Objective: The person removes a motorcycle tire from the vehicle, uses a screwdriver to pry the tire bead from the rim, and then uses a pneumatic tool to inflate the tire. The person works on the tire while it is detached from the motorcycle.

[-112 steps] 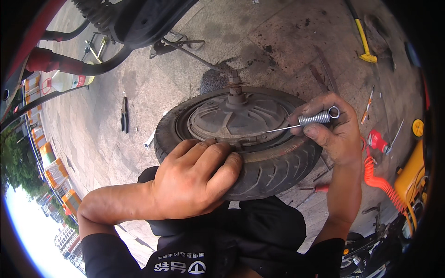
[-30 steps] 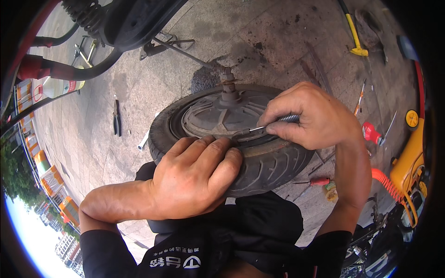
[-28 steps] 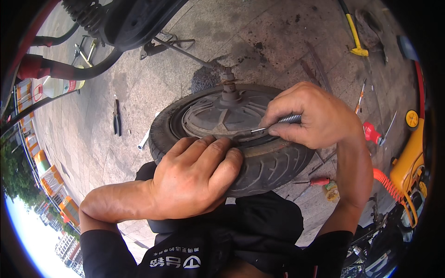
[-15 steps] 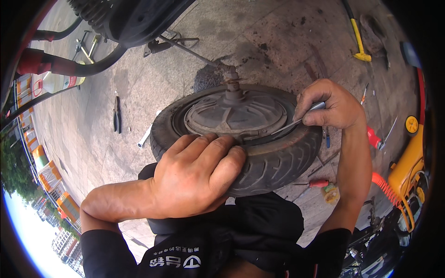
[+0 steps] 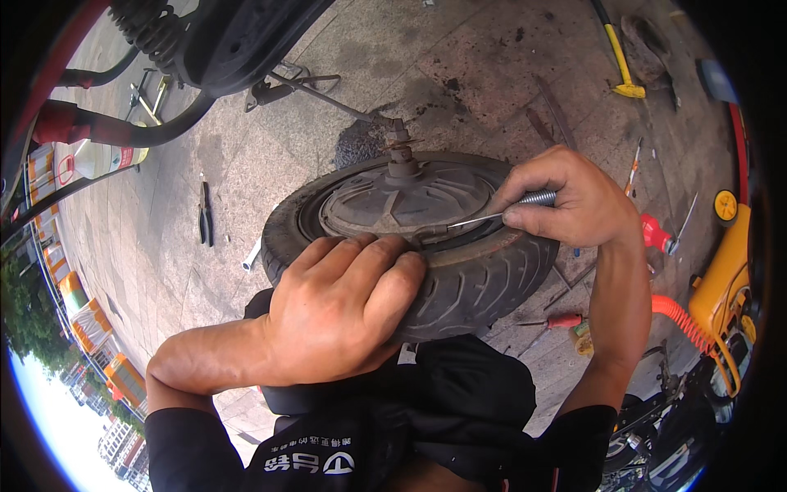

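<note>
A scooter wheel with a black treaded tyre (image 5: 484,283) lies tilted against my legs, its grey hub (image 5: 361,205) facing up and the rusty axle (image 5: 400,152) standing out of it. My left hand (image 5: 340,312) is closed over the near edge of the tyre, fingertips at the rim and thumb hidden beneath. Pinched between the fingers and thumb of my right hand (image 5: 574,197) is a thin metal pick (image 5: 539,198) with a ridged silver handle. Its shaft points left across the gap between tyre and hub, the tip near the rim's inner edge.
Black-handled pliers (image 5: 205,217) lie on the paving at left. A yellow hammer (image 5: 627,86) and a red-handled screwdriver (image 5: 564,321) are on the right, near a yellow air compressor (image 5: 721,279) with an orange coiled hose (image 5: 679,326). A vehicle's dark underside (image 5: 246,41) overhangs the upper left.
My right hand has moved a little left with the pick, which now lies flatter and reaches farther over the rim. My left hand keeps its place on the tyre.
</note>
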Action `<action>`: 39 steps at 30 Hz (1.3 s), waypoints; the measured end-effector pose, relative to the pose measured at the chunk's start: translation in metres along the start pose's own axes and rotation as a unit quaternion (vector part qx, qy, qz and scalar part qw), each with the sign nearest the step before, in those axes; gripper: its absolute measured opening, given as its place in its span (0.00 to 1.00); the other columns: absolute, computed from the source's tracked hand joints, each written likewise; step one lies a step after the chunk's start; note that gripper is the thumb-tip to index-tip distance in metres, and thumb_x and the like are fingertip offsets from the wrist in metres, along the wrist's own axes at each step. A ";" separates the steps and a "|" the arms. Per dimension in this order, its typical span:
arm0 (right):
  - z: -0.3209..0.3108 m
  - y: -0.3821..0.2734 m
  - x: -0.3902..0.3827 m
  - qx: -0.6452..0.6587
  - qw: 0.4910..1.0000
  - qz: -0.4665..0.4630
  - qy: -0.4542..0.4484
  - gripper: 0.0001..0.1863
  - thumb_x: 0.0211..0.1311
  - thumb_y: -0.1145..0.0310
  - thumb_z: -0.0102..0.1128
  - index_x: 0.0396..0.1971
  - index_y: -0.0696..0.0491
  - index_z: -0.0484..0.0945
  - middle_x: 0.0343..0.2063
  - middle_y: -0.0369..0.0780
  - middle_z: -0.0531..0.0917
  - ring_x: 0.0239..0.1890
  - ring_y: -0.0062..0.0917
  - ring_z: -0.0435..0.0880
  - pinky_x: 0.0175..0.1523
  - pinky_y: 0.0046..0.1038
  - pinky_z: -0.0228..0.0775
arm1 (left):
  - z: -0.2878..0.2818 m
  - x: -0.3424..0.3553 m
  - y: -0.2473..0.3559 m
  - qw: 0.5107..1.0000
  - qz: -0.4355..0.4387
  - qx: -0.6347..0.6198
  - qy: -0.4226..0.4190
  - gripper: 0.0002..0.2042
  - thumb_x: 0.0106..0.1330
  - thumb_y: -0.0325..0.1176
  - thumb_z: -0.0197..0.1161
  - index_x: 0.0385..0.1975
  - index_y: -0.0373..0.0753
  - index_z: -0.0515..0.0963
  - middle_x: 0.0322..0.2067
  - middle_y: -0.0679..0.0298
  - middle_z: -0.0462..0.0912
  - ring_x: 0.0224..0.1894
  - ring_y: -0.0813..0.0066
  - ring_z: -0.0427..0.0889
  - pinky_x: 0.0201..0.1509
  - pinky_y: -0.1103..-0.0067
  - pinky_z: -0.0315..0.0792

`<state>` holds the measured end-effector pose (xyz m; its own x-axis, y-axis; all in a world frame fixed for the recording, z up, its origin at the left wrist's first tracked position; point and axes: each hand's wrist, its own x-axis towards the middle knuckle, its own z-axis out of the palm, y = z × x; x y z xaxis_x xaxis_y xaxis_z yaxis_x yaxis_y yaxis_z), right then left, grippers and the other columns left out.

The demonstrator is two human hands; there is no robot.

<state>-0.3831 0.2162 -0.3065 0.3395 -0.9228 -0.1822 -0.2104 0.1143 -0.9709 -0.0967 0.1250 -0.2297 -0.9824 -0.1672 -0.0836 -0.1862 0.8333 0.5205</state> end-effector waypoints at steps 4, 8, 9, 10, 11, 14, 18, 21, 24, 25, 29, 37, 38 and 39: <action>0.011 -0.005 0.011 -0.026 1.000 -0.010 -0.005 0.09 0.56 0.74 0.68 0.36 0.59 0.86 0.27 0.44 0.87 0.30 0.32 0.87 0.37 0.29 0.76 | 0.002 0.001 0.001 1.000 0.005 0.008 0.007 0.37 0.34 0.34 0.75 0.52 0.31 0.73 0.47 0.47 0.82 0.43 0.49 0.85 0.46 0.64 0.77; 0.013 -0.008 0.022 -0.075 0.997 -0.012 -0.033 0.08 0.56 0.74 0.68 0.37 0.59 0.85 0.27 0.45 0.87 0.30 0.34 0.87 0.37 0.30 0.76 | 0.001 0.001 0.001 1.000 0.006 0.006 0.004 0.37 0.35 0.35 0.76 0.52 0.31 0.73 0.47 0.48 0.82 0.43 0.49 0.85 0.46 0.64 0.77; 0.012 -0.009 0.024 -0.075 0.996 -0.024 -0.042 0.08 0.57 0.74 0.68 0.37 0.59 0.85 0.28 0.45 0.87 0.30 0.34 0.87 0.37 0.30 0.75 | 0.001 0.001 0.001 1.000 0.007 0.005 0.004 0.37 0.35 0.35 0.76 0.52 0.31 0.74 0.47 0.48 0.82 0.43 0.49 0.85 0.46 0.64 0.77; 0.010 -0.009 0.025 -0.074 0.995 -0.035 -0.051 0.09 0.57 0.74 0.68 0.37 0.59 0.85 0.28 0.45 0.87 0.30 0.34 0.87 0.37 0.31 0.75 | 0.000 0.001 0.001 1.000 0.005 0.003 0.002 0.37 0.35 0.35 0.76 0.52 0.31 0.73 0.47 0.48 0.82 0.43 0.50 0.85 0.46 0.64 0.77; 0.009 -0.009 0.026 -0.054 0.996 -0.041 -0.060 0.09 0.57 0.74 0.69 0.37 0.59 0.85 0.28 0.45 0.87 0.31 0.34 0.87 0.37 0.31 0.75 | 0.000 0.001 0.001 1.000 0.003 0.000 0.000 0.37 0.35 0.35 0.76 0.52 0.31 0.73 0.47 0.48 0.82 0.43 0.50 0.85 0.46 0.64 0.77; 0.004 -0.004 0.028 0.001 0.995 -0.030 -0.093 0.09 0.59 0.72 0.68 0.38 0.59 0.85 0.30 0.45 0.87 0.34 0.33 0.87 0.41 0.31 0.75 | -0.002 0.000 0.001 1.000 -0.003 -0.009 -0.005 0.38 0.34 0.34 0.77 0.52 0.31 0.73 0.47 0.48 0.82 0.42 0.50 0.85 0.46 0.64 0.77; -0.003 0.003 0.022 0.045 0.992 0.026 -0.115 0.10 0.60 0.70 0.67 0.39 0.59 0.85 0.33 0.44 0.88 0.38 0.30 0.87 0.46 0.30 0.75 | -0.003 0.000 0.000 1.000 -0.015 -0.011 -0.021 0.38 0.36 0.39 0.76 0.53 0.35 0.73 0.48 0.50 0.81 0.44 0.55 0.84 0.47 0.66 0.77; -0.011 0.003 0.010 0.034 0.995 0.040 -0.080 0.10 0.60 0.70 0.67 0.39 0.59 0.85 0.33 0.43 0.88 0.38 0.28 0.87 0.47 0.30 0.75 | -0.004 0.000 -0.001 1.000 -0.017 -0.010 -0.016 0.39 0.35 0.39 0.77 0.53 0.35 0.73 0.49 0.50 0.80 0.44 0.55 0.84 0.47 0.66 0.77; -0.016 0.002 -0.001 0.023 0.998 0.048 -0.041 0.10 0.60 0.70 0.67 0.39 0.59 0.85 0.32 0.43 0.88 0.38 0.28 0.86 0.46 0.30 0.75 | -0.004 0.000 -0.001 1.000 -0.019 -0.008 -0.014 0.38 0.35 0.39 0.77 0.53 0.34 0.73 0.48 0.50 0.81 0.43 0.55 0.84 0.47 0.66 0.77; -0.015 0.002 -0.004 0.020 0.997 0.063 -0.033 0.10 0.60 0.70 0.67 0.40 0.59 0.85 0.32 0.43 0.88 0.38 0.27 0.86 0.46 0.30 0.75 | -0.003 0.001 0.000 1.000 -0.015 -0.010 -0.014 0.38 0.35 0.39 0.77 0.53 0.34 0.73 0.48 0.50 0.81 0.43 0.55 0.84 0.47 0.66 0.77; -0.011 -0.001 -0.007 -0.008 0.998 0.058 -0.033 0.11 0.59 0.70 0.67 0.40 0.58 0.85 0.31 0.42 0.88 0.37 0.28 0.87 0.45 0.30 0.75 | -0.002 0.003 0.002 1.000 -0.017 -0.004 -0.011 0.38 0.36 0.38 0.77 0.53 0.34 0.73 0.48 0.50 0.81 0.44 0.55 0.84 0.47 0.66 0.77; 0.012 -0.011 0.018 -0.060 0.997 0.038 -0.040 0.09 0.60 0.72 0.66 0.39 0.59 0.85 0.29 0.44 0.87 0.32 0.32 0.87 0.40 0.30 0.75 | -0.002 0.003 0.004 1.000 -0.017 -0.004 -0.016 0.38 0.36 0.39 0.77 0.53 0.34 0.73 0.49 0.50 0.81 0.44 0.54 0.84 0.47 0.66 0.77; 0.013 -0.012 0.021 -0.066 0.996 0.029 -0.043 0.09 0.61 0.71 0.66 0.39 0.59 0.85 0.29 0.45 0.87 0.32 0.32 0.87 0.40 0.31 0.75 | -0.001 0.003 0.004 1.000 -0.018 -0.003 -0.015 0.38 0.37 0.39 0.77 0.53 0.34 0.73 0.49 0.50 0.81 0.44 0.54 0.84 0.47 0.66 0.77; 0.012 -0.014 0.023 -0.074 0.995 0.029 -0.051 0.09 0.61 0.71 0.66 0.39 0.58 0.85 0.29 0.45 0.87 0.32 0.33 0.87 0.40 0.31 0.75 | -0.001 0.003 0.005 1.000 -0.022 -0.003 -0.016 0.37 0.37 0.39 0.77 0.52 0.34 0.73 0.49 0.50 0.81 0.44 0.54 0.84 0.47 0.66 0.77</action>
<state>-0.3612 0.1977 -0.2992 0.4131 -0.8731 -0.2589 -0.3630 0.1028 -0.9261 -0.1001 0.1278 -0.2265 -0.9733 -0.1866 -0.1339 -0.2293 0.8222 0.5209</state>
